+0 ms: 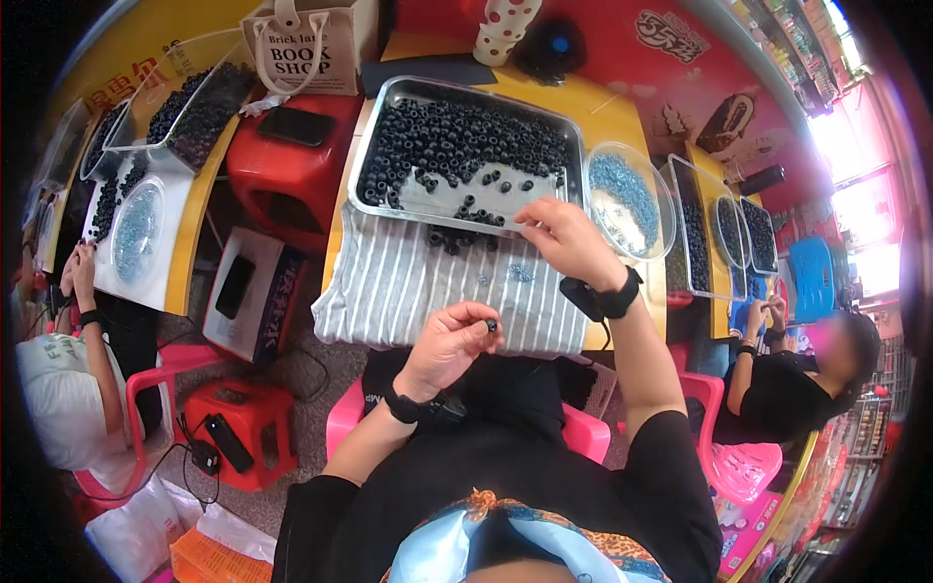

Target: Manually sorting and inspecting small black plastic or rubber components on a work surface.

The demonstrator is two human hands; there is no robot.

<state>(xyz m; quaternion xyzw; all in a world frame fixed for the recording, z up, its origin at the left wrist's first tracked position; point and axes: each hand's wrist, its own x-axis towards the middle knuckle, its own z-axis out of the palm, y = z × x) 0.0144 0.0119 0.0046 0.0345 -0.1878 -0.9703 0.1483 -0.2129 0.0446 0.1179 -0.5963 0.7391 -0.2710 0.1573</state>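
My left hand [449,340] pinches a small black ring [492,325] at its fingertips above the striped cloth [408,287]. My right hand [569,238] reaches forward to the near rim of the metal tray [384,199], fingers curled over loose black rings [457,238] on the cloth; I cannot tell if it holds one. The tray is heaped with black rings [457,136]. A few small blue pieces [522,273] lie on the cloth.
A clear bowl of blue pieces [627,199] stands right of the tray. Red stools [292,165] and a box [248,291] sit to the left. A person on the left and another on the right work at tables with similar trays [719,233].
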